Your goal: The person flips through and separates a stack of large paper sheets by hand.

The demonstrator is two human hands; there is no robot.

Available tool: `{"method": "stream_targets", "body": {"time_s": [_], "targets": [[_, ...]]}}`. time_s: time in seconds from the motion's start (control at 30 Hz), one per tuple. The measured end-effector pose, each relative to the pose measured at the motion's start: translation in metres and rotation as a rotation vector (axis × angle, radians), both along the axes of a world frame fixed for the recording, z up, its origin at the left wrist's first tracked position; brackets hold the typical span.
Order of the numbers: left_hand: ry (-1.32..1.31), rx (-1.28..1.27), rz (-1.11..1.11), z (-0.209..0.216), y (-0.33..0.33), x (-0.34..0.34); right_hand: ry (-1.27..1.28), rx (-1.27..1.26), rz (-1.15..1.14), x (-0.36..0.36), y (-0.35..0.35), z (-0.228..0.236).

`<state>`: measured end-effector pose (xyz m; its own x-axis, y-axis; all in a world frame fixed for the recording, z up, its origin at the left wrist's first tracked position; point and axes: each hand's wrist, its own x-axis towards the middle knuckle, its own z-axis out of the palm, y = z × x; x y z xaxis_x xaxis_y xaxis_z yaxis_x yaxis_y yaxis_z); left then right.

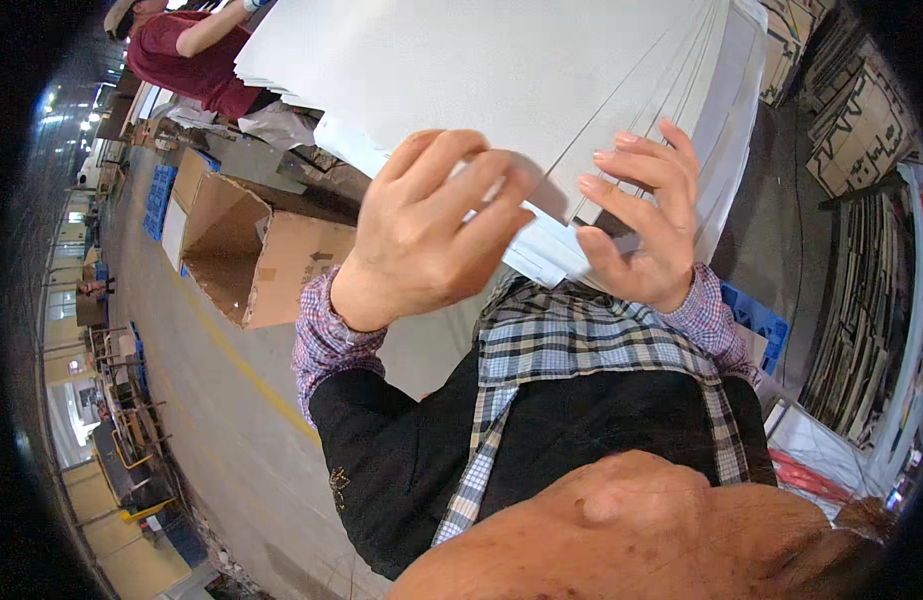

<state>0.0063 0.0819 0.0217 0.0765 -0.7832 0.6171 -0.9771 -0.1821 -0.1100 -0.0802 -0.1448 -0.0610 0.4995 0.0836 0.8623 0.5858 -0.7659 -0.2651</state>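
A large stack of white sheets (482,70) lies in front of me, with thin dark lines fanning across its right part. Over its near edge my left hand (422,230) is raised, its fingers curled and their tips smeared by motion. Whether it holds anything is hidden. To its right, my right hand (647,220) hovers near the stack's near corner. Its fingers are bent but apart, the thumb stands off, and nothing shows between them. A pale blue-white piece (542,245) shows between the two hands at the near edge, against my checked apron (572,330).
At the left, an open cardboard box (302,260) stands on the floor near a blue pallet (160,203). A person in a dark red shirt (187,65) works at the stack's far left. Cut boards (862,135) and stacked flat sheets (857,310) line the right side.
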Motion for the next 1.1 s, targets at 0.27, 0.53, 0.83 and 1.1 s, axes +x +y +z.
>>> {"method": "stream_targets", "body": {"time_s": [0.27, 0.53, 0.83, 1.1], "targets": [[0.032, 0.099, -0.091, 0.005, -0.012, 0.002, 0.009, 0.116, 0.001, -0.001, 0.005, 0.001], [0.108, 0.146, -0.071, 0.015, -0.012, 0.003, -0.032, 0.222, 0.039, 0.001, 0.007, -0.001], [0.188, 0.137, -0.126, 0.023, -0.013, 0.005, -0.053, 0.137, 0.052, 0.001, 0.002, -0.002], [0.327, 0.127, -0.180, 0.023, -0.015, 0.016, -0.053, 0.165, 0.048, 0.003, 0.003, -0.006]]}}
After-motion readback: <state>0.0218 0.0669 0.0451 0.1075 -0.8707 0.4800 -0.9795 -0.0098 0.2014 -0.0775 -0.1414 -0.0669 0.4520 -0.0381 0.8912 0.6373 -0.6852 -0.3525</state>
